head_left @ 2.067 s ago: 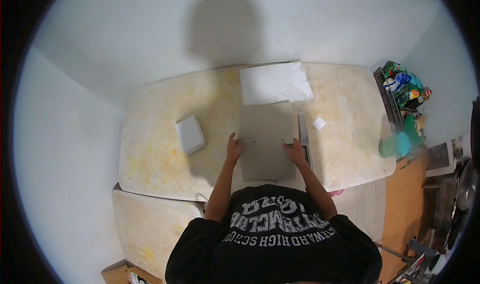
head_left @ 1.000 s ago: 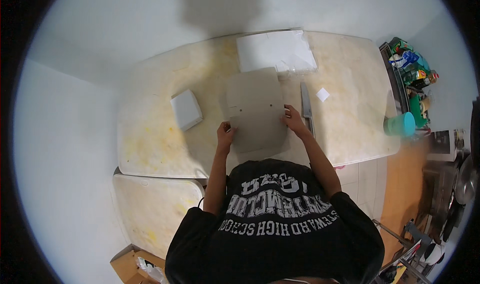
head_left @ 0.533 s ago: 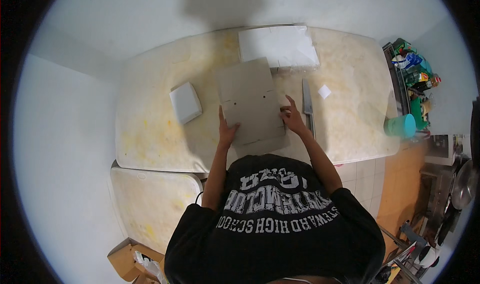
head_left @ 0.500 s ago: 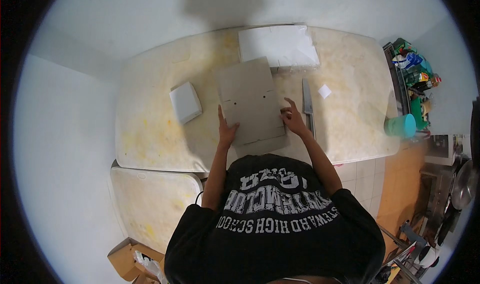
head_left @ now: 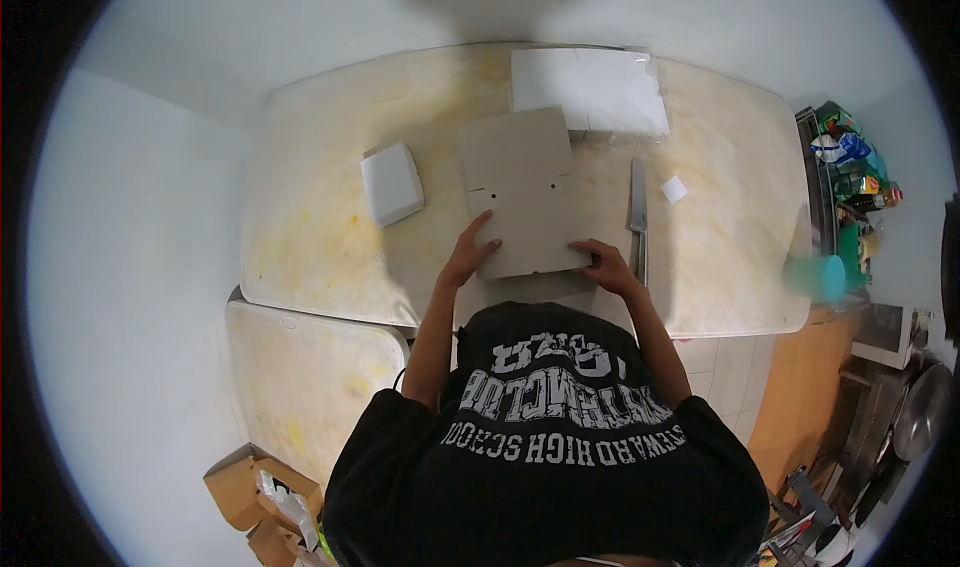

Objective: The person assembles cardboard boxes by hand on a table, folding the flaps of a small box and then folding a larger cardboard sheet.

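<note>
Head view: a grey cardboard piece point(head_left: 522, 152) is positioned mid-scene at the table point(head_left: 310, 237), between a small white box point(head_left: 392, 185) at left and a knife point(head_left: 638, 199) at right. Its left edge is touched by the left hand point(head_left: 469, 253), thumb and forefinger spread; its near right corner by the right hand point(head_left: 606, 266), whose grip cannot be told.

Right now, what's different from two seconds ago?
The flat rectangular grey-brown cardboard shifted left and turned counterclockwise. The left hand still touches its left side; the right hand moved toward its near right corner. The long silvery metal knife and small white rectangular box stayed put.
</note>
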`<move>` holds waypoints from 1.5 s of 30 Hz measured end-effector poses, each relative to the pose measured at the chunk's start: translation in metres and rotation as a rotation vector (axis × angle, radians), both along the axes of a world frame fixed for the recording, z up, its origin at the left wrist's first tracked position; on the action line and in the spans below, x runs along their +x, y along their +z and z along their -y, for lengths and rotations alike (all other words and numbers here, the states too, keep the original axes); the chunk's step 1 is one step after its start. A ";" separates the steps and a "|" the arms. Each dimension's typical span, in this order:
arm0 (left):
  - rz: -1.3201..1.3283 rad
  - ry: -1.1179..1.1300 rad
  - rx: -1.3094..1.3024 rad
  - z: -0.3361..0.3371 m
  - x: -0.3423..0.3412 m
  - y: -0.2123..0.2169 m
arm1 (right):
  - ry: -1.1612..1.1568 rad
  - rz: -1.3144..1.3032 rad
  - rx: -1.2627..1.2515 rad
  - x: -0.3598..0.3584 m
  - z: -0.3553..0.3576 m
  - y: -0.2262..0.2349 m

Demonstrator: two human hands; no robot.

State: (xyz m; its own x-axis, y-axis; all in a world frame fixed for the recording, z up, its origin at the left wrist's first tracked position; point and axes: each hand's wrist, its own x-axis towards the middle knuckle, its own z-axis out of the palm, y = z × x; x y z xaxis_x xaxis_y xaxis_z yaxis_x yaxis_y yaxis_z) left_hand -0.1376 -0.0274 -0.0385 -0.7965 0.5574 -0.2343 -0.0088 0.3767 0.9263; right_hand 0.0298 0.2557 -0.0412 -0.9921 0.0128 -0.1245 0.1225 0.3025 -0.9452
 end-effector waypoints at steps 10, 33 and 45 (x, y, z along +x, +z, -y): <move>-0.033 -0.350 -0.143 0.031 0.027 0.020 | -0.162 -0.087 0.041 0.008 0.003 -0.019; -0.862 -0.400 -0.551 -0.013 0.060 0.025 | 0.035 -0.406 0.930 0.022 0.008 -0.013; -1.124 -0.540 -0.250 -0.035 0.063 -0.027 | 0.239 -0.398 1.048 -0.019 0.057 -0.013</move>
State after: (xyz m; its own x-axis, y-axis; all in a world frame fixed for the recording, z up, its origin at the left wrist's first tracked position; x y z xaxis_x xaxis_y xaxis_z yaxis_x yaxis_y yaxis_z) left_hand -0.0747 0.0076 -0.0656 -0.3103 0.9102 0.2742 0.9406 0.2522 0.2272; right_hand 0.0112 0.1986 -0.0545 -0.9498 -0.2693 0.1593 -0.2954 0.9395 -0.1735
